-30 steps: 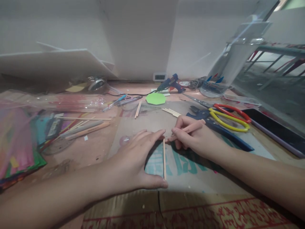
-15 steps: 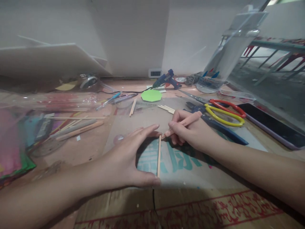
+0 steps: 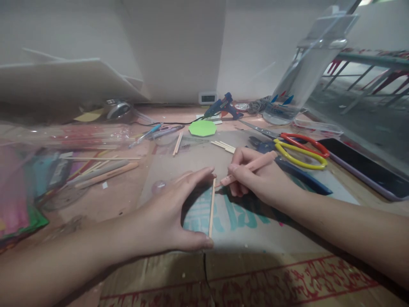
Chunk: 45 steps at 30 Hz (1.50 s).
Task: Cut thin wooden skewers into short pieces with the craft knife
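Observation:
A thin wooden stick (image 3: 212, 209) stretches between the thumb and fingertips of my left hand (image 3: 179, 209), which are spread wide to hold it at its two ends. My right hand (image 3: 252, 175) is closed around a salmon-pink pen (image 3: 252, 165). The pen's tip points at the stick close to its far end; whether it touches cannot be made out. Beneath both lies a cardboard sheet (image 3: 179, 160) with teal lettering. Beyond my right hand are several short sticks (image 3: 223, 146), and farther left another pair of sticks (image 3: 177, 144).
A green octagon (image 3: 202, 128) lies ahead of my hands, with a blue glue gun (image 3: 223, 106) behind it. To the right are scissors (image 3: 300, 153), blue-handled pliers (image 3: 303, 177), a phone (image 3: 364, 166) and a clear bottle (image 3: 306, 72). Wrapped sticks (image 3: 83, 135) lie left.
The pen and my right hand have shifted slightly right and down, drawing the tip back a little from the stick's end. My left hand still holds the stick, which has moved slightly left.

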{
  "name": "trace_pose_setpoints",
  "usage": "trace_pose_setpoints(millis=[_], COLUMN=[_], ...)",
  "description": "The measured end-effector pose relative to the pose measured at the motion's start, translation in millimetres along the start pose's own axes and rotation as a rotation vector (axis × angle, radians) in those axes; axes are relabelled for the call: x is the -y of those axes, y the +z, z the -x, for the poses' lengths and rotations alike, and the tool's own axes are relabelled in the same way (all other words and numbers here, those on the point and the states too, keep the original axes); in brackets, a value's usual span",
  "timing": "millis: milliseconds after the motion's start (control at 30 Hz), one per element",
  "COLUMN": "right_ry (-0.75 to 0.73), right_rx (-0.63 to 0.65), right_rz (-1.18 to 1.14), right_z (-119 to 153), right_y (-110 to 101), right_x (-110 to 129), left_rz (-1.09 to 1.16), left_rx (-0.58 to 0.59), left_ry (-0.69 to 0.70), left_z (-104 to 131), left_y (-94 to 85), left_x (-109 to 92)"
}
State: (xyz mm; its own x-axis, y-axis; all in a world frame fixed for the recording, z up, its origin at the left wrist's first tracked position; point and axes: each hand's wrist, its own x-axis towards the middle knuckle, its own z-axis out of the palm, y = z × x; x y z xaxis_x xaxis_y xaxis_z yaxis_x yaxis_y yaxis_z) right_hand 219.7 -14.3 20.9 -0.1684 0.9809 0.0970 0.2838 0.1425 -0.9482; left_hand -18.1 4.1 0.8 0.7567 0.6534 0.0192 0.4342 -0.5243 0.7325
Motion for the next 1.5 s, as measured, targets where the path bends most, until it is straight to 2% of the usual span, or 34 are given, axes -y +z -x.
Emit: trace_pose_setpoints(millis=[167, 333, 567, 1200, 1500], right_ry=[-0.017, 0.001, -0.007, -0.004, -0.015], right_rx=[0.055, -0.006, -0.027, -0.054, -0.045], right_rz=[0.128, 0.136, 0.225, 0.304, 0.241], right_z=[1.2, 0.2, -3.6, -4.9, 1.0], right_y=[0.5, 1.1, 3.2, 5.1, 2.1], right_x=[3.0, 2.7, 3.1, 0.3, 0.1], left_rz=[-0.136, -0.185, -0.222, -0.178, -0.184], left_rx=[-0.010, -0.014, -0.025, -0.049, -0.047], left_ry=[0.039, 0.063, 0.042, 0.150, 0.128], left_z=[-1.0, -2.0, -3.2, -4.8, -5.2], left_y=[2.1, 2.5, 4.8, 6.2, 5.9], left_x=[-3.8, -6.6, -7.8, -2.3, -5.0])
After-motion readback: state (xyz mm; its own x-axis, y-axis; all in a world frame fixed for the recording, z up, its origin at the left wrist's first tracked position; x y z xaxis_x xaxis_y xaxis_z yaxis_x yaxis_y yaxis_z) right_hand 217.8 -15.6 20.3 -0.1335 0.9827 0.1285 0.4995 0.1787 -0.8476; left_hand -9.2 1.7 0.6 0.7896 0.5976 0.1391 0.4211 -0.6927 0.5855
